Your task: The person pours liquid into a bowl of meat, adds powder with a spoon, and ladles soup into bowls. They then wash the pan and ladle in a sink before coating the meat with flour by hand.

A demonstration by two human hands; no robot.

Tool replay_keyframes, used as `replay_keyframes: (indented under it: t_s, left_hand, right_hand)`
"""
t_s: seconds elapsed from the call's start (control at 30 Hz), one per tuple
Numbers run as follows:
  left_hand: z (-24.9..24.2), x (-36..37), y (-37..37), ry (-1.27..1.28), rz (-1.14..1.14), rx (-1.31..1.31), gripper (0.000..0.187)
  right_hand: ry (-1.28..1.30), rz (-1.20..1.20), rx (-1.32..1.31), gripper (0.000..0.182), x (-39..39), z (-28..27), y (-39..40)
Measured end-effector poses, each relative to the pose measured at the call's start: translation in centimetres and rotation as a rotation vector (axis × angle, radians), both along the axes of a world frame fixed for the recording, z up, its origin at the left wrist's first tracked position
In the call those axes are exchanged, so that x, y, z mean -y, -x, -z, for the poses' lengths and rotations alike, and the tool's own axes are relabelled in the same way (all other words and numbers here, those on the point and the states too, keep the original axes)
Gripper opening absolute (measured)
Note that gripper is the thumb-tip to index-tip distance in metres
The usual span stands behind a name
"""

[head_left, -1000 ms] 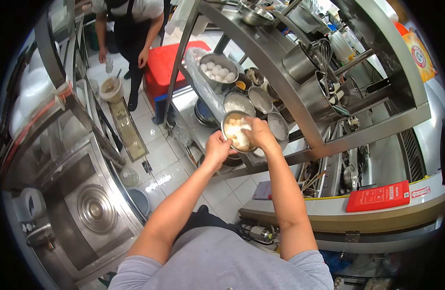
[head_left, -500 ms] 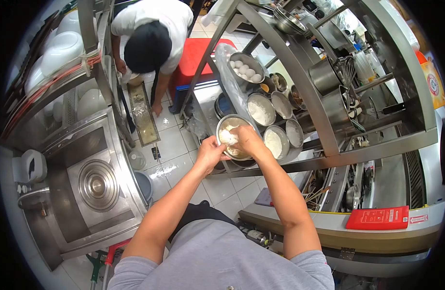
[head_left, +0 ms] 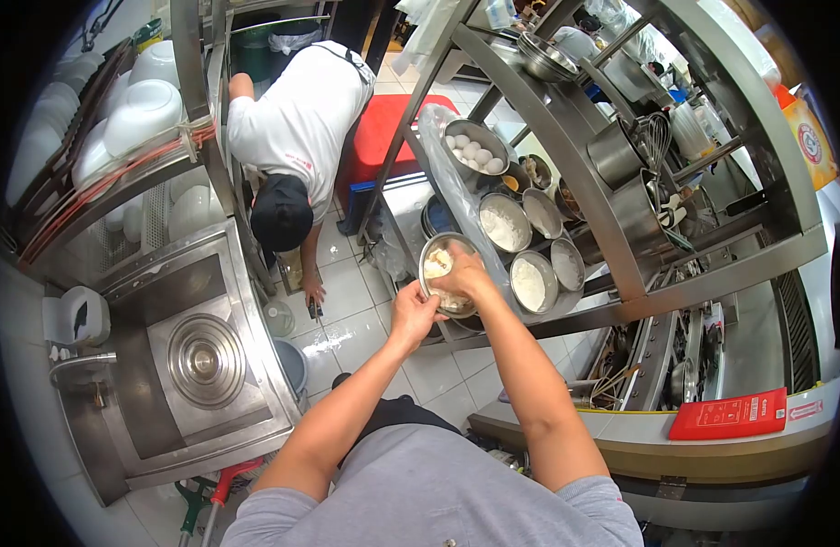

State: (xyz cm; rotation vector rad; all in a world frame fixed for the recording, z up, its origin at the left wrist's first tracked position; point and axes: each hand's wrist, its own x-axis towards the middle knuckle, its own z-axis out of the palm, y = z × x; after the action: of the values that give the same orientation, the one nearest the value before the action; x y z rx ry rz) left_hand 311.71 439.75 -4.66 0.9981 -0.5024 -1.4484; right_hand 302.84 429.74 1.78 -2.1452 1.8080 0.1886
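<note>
A round metal bowl (head_left: 425,253) holds pale, crumbly, flour-like food (head_left: 438,264). My left hand (head_left: 413,314) grips the near-left rim of this bowl, fingers wrapped under it. Inside the bowl is my right hand (head_left: 464,276), its fingertips down in the pale food and partly hidden, so what they hold cannot be made out. Just right of the bowl, on a metal shelf, stand a bowl of white flour (head_left: 505,221) and another bowl of white powder (head_left: 530,284). A bowl of eggs (head_left: 475,151) sits farther back.
Another person (head_left: 297,128) bends low at the back left, one hand near the floor. A steel sink (head_left: 206,360) lies to the left, below stacked white bowls (head_left: 145,117). Metal shelf posts (head_left: 584,164) rise at the right. A red packet (head_left: 728,415) rests on the right counter.
The other person has bent lower and moved toward me, now covering the floor channel. My view has shifted slightly. My right hand has moved within the bowl, which my left hand still holds.
</note>
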Motion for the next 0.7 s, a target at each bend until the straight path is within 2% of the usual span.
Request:
replay_keyframes:
  t_s: [0.07, 0.1, 0.13, 0.2, 0.23, 0.33, 0.5, 0.6, 0.7]
  left_hand:
    - [0.5, 0.2, -0.2, -0.01, 0.015, 0.019, 0.012]
    - [0.6, 0.4, -0.6, -0.015, 0.027, 0.017, 0.014]
    - [0.6, 0.6, -0.9, -0.019, 0.038, 0.013, 0.016]
    - [0.8, 0.8, -1.5, -0.026, 0.07, 0.015, 0.022]
    - [0.8, 0.9, -1.8, -0.03, 0.086, 0.016, 0.025]
    - [0.1, 0.9, -2.4, -0.072, 0.099, 0.006, 0.027]
    - [-0.7, 1.0, -2.6, -0.065, 0.16, -0.093, 0.027]
    - [-0.9, 1.0, -2.8, -0.076, 0.212, -0.078, 0.026]
    - [-0.7, 1.0, -2.7, -0.069, 0.27, -0.047, 0.028]
  right_hand:
    - [0.03, -0.017, 0.003, 0.086, -0.1, 0.7, 0.1]
    - [0.083, -0.079, 0.038, 0.072, 0.4, 1.4, 0.3]
    - [0.053, -0.069, 0.069, 0.067, 0.9, 1.7, 1.0]
    - [-0.014, -0.051, 0.129, 0.057, 0.6, 0.0, 1.2]
    - [0.075, -0.098, 0.132, 0.051, 0.3, -0.4, 1.2]
    - [0.131, -0.142, 0.232, 0.043, 0.3, -2.2, 1.9]
    - [0.038, -0.38, 0.224, 0.053, 0.5, -4.2, 2.9]
    - [-0.027, -0.393, 0.175, 0.055, 0.1, -5.8, 3.1]
    - [0.087, -0.577, 0.246, 0.057, -0.2, -3.9, 4.4]
